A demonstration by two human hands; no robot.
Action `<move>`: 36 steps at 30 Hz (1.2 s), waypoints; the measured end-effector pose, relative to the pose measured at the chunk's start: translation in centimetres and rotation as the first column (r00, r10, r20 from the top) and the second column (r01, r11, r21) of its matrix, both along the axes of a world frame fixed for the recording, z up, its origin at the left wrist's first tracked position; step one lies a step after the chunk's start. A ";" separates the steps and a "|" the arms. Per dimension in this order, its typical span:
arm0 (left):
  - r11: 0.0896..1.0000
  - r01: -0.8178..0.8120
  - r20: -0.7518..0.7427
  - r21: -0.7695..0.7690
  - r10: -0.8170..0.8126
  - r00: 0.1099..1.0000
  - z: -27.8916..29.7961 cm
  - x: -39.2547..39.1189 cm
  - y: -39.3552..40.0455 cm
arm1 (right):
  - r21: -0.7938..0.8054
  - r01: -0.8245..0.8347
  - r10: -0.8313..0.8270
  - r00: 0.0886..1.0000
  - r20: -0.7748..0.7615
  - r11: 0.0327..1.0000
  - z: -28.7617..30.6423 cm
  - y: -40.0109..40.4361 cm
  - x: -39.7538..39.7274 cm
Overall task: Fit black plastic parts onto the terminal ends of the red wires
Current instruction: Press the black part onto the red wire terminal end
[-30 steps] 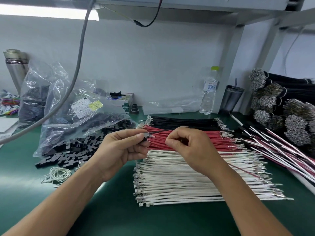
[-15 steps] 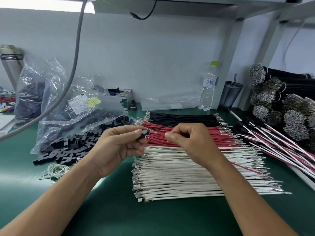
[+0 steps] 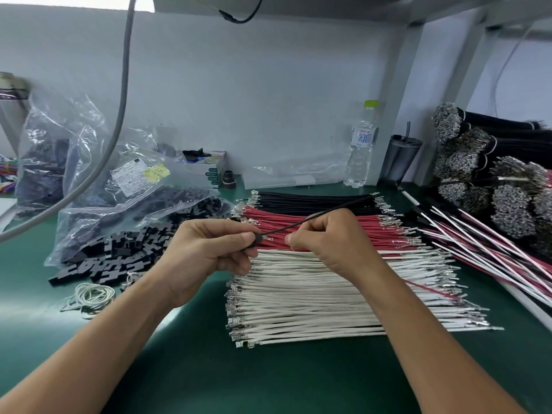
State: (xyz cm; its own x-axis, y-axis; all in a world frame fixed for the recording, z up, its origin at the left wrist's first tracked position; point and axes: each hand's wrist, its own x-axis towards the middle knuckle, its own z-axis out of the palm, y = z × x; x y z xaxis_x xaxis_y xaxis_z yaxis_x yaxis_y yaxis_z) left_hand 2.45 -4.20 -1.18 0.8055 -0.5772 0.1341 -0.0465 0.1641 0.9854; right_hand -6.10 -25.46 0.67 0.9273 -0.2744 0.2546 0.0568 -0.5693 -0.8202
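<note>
The left hand (image 3: pixel 209 252) pinched a black plastic part (image 3: pixel 253 241) steady while the right hand (image 3: pixel 328 240) gripped a thin dark wire (image 3: pixel 334 209) entering it, seemingly to seat the terminal, above the red wires (image 3: pixel 313 225) heaped mid-bench.

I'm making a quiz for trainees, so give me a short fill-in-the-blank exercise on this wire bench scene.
1. The left hand pinches a small ____ plastic part.
2. The flat row of wires nearest the person is ____.
3. The red wires lie between the white row and the ____ row.
4. The water bottle has a ____ cap.

Missing words: black; white; black; green
</note>
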 end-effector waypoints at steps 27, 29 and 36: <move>0.977 -0.200 0.414 0.079 0.150 0.898 -0.4 -0.4 -0.4 | 0.340 -0.039 0.061 0.997 -0.056 0.940 -0.6 1.6 0.2; 0.963 -0.246 0.483 0.108 0.165 0.860 -0.3 -0.3 -0.4 | 0.307 -0.037 0.063 0.995 -0.075 0.951 -0.7 1.8 0.1; 0.947 -0.292 0.368 0.135 0.226 0.902 -0.3 -0.3 -0.7 | -0.143 0.115 -0.101 0.989 0.105 0.983 -1.3 2.4 -0.2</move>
